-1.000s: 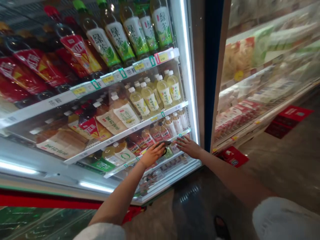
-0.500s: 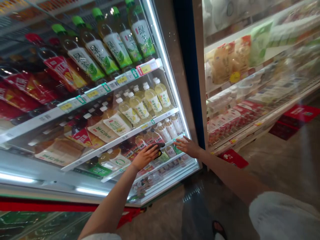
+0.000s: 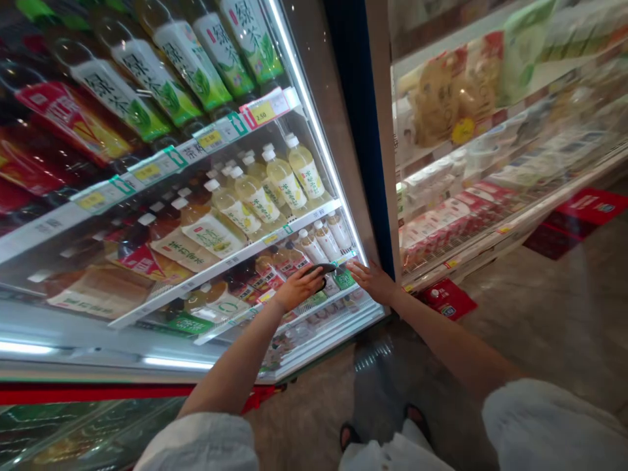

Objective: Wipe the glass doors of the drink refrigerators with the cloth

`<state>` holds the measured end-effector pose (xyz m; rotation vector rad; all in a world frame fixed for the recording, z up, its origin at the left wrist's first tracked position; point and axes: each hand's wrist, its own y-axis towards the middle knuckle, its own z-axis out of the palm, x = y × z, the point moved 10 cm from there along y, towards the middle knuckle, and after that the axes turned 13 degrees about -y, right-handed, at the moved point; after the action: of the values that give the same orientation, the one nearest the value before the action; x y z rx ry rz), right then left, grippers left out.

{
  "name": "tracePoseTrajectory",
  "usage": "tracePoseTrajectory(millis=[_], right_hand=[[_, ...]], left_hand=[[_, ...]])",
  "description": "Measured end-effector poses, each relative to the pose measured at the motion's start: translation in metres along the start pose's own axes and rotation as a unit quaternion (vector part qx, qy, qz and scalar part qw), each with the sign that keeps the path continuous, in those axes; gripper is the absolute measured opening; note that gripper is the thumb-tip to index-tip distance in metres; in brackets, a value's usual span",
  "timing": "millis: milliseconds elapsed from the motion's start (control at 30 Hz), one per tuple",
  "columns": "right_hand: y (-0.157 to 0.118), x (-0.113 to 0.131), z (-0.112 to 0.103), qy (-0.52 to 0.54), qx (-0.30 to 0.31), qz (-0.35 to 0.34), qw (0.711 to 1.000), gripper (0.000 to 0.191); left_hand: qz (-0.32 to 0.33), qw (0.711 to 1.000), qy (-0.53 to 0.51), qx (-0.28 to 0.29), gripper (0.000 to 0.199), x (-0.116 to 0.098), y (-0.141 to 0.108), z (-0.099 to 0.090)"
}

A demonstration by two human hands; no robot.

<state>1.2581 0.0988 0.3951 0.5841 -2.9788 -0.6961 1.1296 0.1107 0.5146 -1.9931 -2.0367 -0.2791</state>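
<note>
A dark, flat object [image 3: 318, 269] lies in the fingers of my left hand [image 3: 298, 289], which wrap over it; what it is I cannot make out. To its right, my right hand [image 3: 371, 280] reaches toward the lower shelf edge with its fingers apart and nothing in them. Whether its fingertips touch the shelf I cannot tell. Beyond both hands stand white-labelled bottles [image 3: 328, 240] on a low shelf of the lit cooler. Pale yellow drinks with white caps [image 3: 280, 182] fill the shelf above, and large green tea bottles [image 3: 189, 62] the one above that.
The cooler's metal frame [image 3: 350, 163] runs down just right of the shelves. Another display case [image 3: 515, 222] with packaged goods stands at the right. Red signs [image 3: 449, 299] are near its base. My sandalled feet are on the grey floor [image 3: 304, 418].
The view has moved closer and tilted, so the bottles appear larger and both of my feet show. My left hand, with the dark object, is nearer my right hand.
</note>
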Motion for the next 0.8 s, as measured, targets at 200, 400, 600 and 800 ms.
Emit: tracePoseTrajectory(millis=[200, 400, 600, 800], right_hand=[[0.003, -0.015, -0.016, 0.020, -0.008, 0.054, 0.998, 0.064], [-0.009, -0.022, -0.001, 0.037, 0.029, 0.118, 0.992, 0.066], [-0.011, -0.036, -0.007, 0.052, 0.038, 0.145, 0.987, 0.065], [-0.019, -0.049, 0.003, 0.084, 0.052, 0.213, 0.972, 0.065]], left_hand=[[-0.120, 0.982, 0.013, -0.147, 0.048, 0.048, 0.064, -0.070], [-0.046, 0.994, 0.026, -0.098, 0.043, 0.009, 0.065, -0.015], [-0.028, 0.995, 0.012, -0.095, 0.040, 0.013, 0.076, -0.017], [-0.104, 0.983, 0.009, -0.153, 0.048, 0.032, 0.115, -0.034]])
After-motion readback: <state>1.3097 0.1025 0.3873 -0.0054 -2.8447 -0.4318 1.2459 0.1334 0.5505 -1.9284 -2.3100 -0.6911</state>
